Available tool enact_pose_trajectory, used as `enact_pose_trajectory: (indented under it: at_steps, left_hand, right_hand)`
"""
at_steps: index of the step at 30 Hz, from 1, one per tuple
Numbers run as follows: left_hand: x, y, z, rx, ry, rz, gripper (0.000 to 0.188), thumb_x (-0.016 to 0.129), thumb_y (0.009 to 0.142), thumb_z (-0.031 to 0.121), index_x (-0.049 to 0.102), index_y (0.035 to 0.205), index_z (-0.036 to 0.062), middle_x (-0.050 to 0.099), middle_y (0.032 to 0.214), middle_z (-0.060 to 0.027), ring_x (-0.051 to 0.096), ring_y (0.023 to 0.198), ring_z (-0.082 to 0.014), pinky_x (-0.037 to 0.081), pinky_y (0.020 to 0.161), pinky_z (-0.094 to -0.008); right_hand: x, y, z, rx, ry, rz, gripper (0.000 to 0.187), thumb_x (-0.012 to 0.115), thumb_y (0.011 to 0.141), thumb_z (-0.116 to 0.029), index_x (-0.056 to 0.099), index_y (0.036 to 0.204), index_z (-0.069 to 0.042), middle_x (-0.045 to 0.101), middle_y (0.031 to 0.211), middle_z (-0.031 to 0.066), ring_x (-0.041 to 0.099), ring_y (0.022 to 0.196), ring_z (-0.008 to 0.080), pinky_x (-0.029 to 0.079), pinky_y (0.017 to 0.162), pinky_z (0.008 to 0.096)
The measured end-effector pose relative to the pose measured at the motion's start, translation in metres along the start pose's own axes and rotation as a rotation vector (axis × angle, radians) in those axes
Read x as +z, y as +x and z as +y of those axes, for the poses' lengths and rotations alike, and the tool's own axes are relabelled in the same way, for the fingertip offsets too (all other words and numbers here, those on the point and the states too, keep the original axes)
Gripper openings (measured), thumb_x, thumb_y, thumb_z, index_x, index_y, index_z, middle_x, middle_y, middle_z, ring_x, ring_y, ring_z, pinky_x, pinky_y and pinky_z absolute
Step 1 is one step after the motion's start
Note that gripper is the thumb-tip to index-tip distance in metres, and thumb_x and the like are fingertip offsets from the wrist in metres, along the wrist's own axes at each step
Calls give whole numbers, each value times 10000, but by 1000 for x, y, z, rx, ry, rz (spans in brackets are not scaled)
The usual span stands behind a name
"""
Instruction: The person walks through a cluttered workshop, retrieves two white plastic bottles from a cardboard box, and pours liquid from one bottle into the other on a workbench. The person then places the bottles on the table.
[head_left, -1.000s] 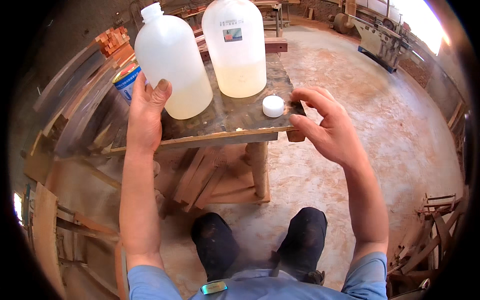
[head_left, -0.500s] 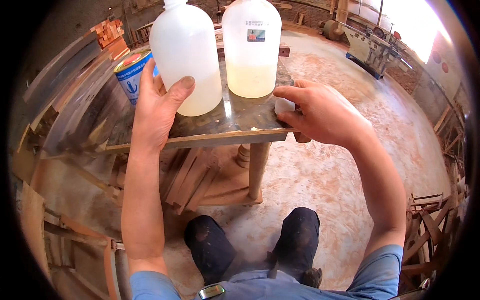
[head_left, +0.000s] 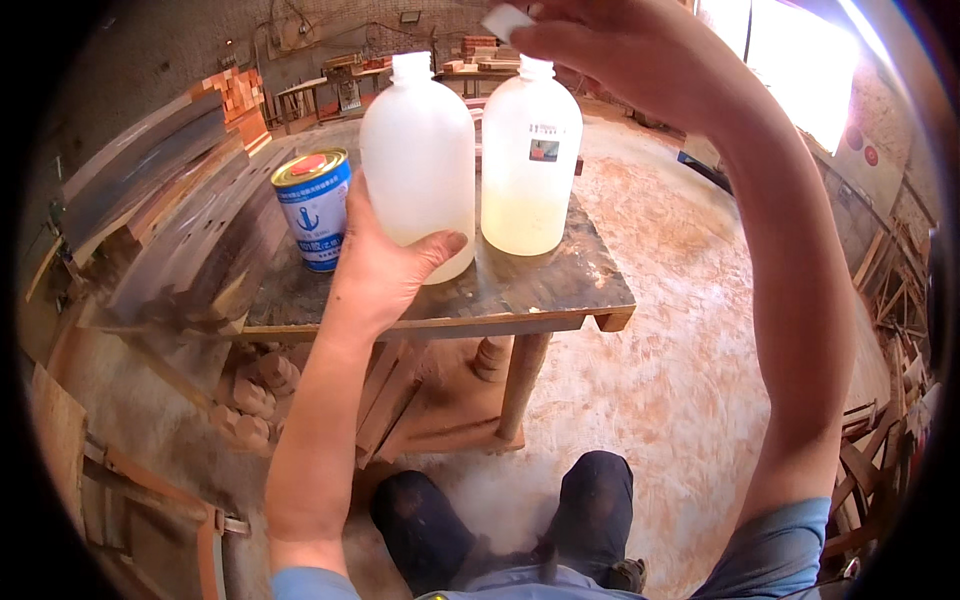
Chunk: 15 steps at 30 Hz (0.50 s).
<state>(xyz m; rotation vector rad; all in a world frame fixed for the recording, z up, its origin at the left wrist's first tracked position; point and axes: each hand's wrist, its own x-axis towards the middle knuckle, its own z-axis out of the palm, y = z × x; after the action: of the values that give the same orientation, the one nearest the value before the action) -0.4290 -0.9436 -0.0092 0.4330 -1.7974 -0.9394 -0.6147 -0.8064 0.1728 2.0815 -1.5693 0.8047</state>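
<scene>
My left hand (head_left: 385, 268) is wrapped round the lower part of a translucent white plastic bottle (head_left: 418, 160), which stands upright on the table with its neck uncapped. A small white cap (head_left: 508, 22) is pinched in the fingers of my right hand (head_left: 610, 48), raised at the top of the picture. Below that hand stands a second translucent bottle (head_left: 530, 190), its lower part filled with pale yellow liquid; its neck looks uncapped. Left of my left hand is a blue and white tin can (head_left: 313, 212) with a red lid cap.
The worn dark tabletop (head_left: 480, 305) has a wooden edge and a turned leg (head_left: 523, 395). Long boards (head_left: 190, 190) are stacked at its left. Wooden pieces lie on the shelf underneath. Chair frames (head_left: 205, 510) stand lower left, and scrap wood (head_left: 880, 450) piles up at the right.
My right hand has risen from the table's right edge with the cap, to above the second bottle. The view has tilted up, showing both bottle necks; my left hand stays on its bottle.
</scene>
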Motion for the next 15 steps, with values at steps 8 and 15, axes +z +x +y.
enact_pose_trajectory:
  at_steps: [8, 15]
  left_hand:
    - [-2, 3, -7, 47, 2, -22, 928, 893, 789, 160, 306, 1491, 7, 544, 1389, -198, 564, 1287, -318, 455, 1093, -418]
    - [-4, 1, -7, 84, 0, -37, 935, 892, 785, 165, 298, 1489, 1, 557, 1379, -208, 571, 1279, -323, 456, 1088, -422]
  right_hand:
    - [12, 80, 9, 140, -3, -384, 259, 611, 953, -180, 720, 1127, -22, 725, 1065, 138, 691, 886, 260, 553, 790, 365]
    - [25, 91, 9, 269, 234, -426, 306, 618, 995, -240, 730, 1223, -71, 717, 1006, 61, 658, 838, 171, 535, 700, 334]
